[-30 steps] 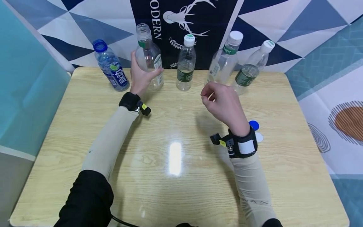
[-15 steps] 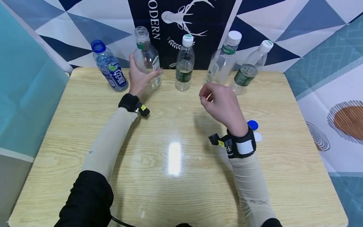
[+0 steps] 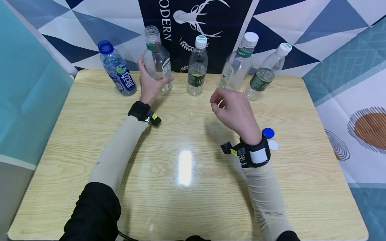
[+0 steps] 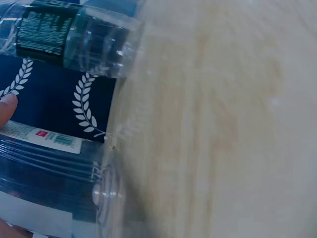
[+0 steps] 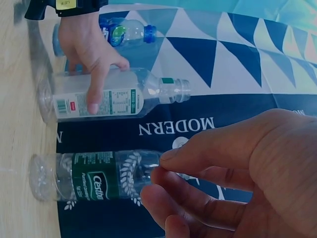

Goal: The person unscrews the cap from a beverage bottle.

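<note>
A large clear uncapped bottle (image 3: pixel 161 55) with a white label stands upright at the back left of the table. My left hand (image 3: pixel 150 87) grips it, its thumb lying across the label in the right wrist view. To its right is a small clear bottle (image 3: pixel 197 67) with a green label and white cap. My right hand (image 3: pixel 236 112) is held above the table with its fingers loosely curled, and nothing shows between them. Behind it stand a large clear bottle (image 3: pixel 236 68) with a white cap and a small green-labelled bottle (image 3: pixel 262 79), also white-capped.
At the far left stands a blue-tinted bottle (image 3: pixel 119 72) without a cap. A blue cap (image 3: pixel 268 132) and a white cap (image 3: pixel 273 145) lie near my right wrist. A patterned cloth wall (image 3: pixel 104 20) rises right behind the bottles at the table's (image 3: pixel 169 204) back edge.
</note>
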Available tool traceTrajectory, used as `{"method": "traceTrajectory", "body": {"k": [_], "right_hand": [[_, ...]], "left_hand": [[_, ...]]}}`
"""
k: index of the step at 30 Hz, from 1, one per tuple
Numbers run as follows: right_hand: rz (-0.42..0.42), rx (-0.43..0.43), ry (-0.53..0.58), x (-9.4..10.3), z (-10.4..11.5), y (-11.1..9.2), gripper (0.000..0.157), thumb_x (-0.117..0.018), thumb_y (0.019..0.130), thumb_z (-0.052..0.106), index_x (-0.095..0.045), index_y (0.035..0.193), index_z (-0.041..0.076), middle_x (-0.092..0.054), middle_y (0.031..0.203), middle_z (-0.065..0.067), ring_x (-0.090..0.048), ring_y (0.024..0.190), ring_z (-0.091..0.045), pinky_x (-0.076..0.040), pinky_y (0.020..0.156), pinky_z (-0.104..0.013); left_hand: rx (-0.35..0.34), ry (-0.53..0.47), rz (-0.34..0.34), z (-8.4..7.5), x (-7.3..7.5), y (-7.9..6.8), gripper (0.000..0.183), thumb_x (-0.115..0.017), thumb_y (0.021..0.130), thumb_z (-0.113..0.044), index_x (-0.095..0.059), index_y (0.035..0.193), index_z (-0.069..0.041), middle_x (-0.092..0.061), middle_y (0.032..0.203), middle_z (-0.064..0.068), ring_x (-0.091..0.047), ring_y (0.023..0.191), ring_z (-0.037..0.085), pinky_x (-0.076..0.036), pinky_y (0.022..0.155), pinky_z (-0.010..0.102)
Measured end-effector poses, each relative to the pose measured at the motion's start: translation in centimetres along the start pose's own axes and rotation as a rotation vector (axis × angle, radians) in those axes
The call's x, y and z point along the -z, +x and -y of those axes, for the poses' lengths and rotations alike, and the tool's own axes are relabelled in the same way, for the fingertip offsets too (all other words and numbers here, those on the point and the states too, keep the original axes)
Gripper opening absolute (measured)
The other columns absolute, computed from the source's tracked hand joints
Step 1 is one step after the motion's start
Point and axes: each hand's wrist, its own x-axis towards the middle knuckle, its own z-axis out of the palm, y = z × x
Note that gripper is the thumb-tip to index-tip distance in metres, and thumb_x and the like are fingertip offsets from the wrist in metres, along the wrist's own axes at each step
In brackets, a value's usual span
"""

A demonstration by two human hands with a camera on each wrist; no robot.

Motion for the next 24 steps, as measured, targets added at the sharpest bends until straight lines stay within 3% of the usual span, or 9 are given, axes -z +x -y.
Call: {"method": "traceTrajectory", "body": {"k": [6, 11, 15, 18, 24], "right_hand": [[0.012, -0.001, 0.003, -0.1, 0.0, 0.0, 0.005, -0.067, 0.091, 0.008, -0.072, 0.093, 0.007, -0.076, 0.088, -0.008, -0.069, 0.080, -0.025, -0.056, 0.072, -0.039], [0.001, 0.008, 0.002, 0.1, 0.1, 0.2, 0.005, -0.066, 0.092, 0.008, -0.072, 0.093, 0.007, -0.076, 0.088, -0.008, -0.069, 0.080, -0.025, -0.056, 0.072, -0.039], [0.008, 0.008, -0.001, 0.1, 0.3, 0.2, 0.006, -0.067, 0.092, 0.009, -0.072, 0.093, 0.008, -0.076, 0.088, -0.007, -0.069, 0.080, -0.024, -0.055, 0.071, -0.039], [0.021, 0.002, -0.002, 0.0, 0.4, 0.2, 0.005, -0.067, 0.092, 0.009, -0.072, 0.094, 0.008, -0.075, 0.088, -0.007, -0.069, 0.080, -0.024, -0.055, 0.071, -0.038], [0.043, -0.015, 0.002, -0.4, 0.5, 0.1, 0.005, -0.068, 0.093, 0.013, -0.072, 0.095, 0.011, -0.075, 0.089, -0.004, -0.068, 0.080, -0.023, -0.052, 0.070, -0.038]], "left_hand": [[-0.091, -0.034, -0.051, -0.3, 0.3, -1.3, 0.127, -0.096, 0.069, -0.020, -0.011, 0.163, -0.022, -0.030, 0.166, 0.005, -0.034, 0.150, 0.012, -0.028, 0.121, 0.024], [-0.249, -0.007, -0.153, -1.7, 0.9, -3.7, 0.117, -0.094, 0.071, -0.021, -0.019, 0.160, -0.007, -0.026, 0.168, 0.011, -0.029, 0.155, 0.016, -0.022, 0.125, 0.023], [-0.406, 0.011, -0.230, -2.8, 0.8, -6.5, 0.096, -0.089, 0.074, -0.024, -0.037, 0.149, 0.002, -0.035, 0.159, 0.020, -0.034, 0.150, 0.022, -0.029, 0.124, 0.032], [-0.480, -0.025, -0.231, -3.4, 0.4, -8.4, 0.077, -0.085, 0.075, -0.023, -0.048, 0.138, 0.005, -0.044, 0.148, 0.022, -0.042, 0.141, 0.026, -0.038, 0.119, 0.039], [-0.492, -0.130, -0.143, -3.9, -0.6, -10.6, 0.065, -0.080, 0.081, -0.012, -0.047, 0.134, 0.007, -0.053, 0.134, 0.025, -0.058, 0.125, 0.033, -0.049, 0.107, 0.046]]}}
